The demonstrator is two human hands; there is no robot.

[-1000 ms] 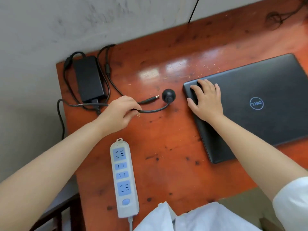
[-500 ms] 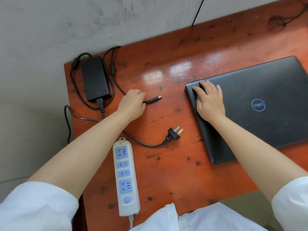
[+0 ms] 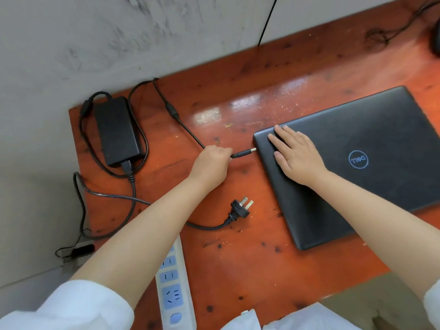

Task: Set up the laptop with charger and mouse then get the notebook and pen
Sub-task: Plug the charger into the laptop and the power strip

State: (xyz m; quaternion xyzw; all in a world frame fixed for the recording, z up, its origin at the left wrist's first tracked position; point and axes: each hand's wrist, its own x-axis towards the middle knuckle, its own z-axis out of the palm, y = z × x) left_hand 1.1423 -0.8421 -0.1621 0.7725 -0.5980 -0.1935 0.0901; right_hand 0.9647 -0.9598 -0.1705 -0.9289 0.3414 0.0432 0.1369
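Observation:
A closed black laptop [image 3: 371, 148] lies on the right of the red wooden table [image 3: 250, 258]. My right hand [image 3: 297, 154] rests flat on its near-left corner, fingers spread. My left hand [image 3: 212, 164] grips the charger's barrel connector [image 3: 245, 153], whose metal tip sits at the laptop's left edge. The black charger brick [image 3: 117, 129] lies at the table's far left with its cables looped around it. The wall plug [image 3: 240, 207] lies loose on the table. A dark object, possibly the mouse [image 3: 436, 39], shows at the far right edge.
A white power strip [image 3: 173, 291] with blue sockets lies along the near-left table edge, partly under my left forearm. A grey wall runs behind the table. A thin black cable [image 3: 267, 20] hangs down the wall. A small black adapter [image 3: 82, 250] lies on the floor at left.
My left hand dropped the wall plug onto the table, took the barrel connector, and carried it right to the laptop's left edge. My right hand stayed on the laptop.

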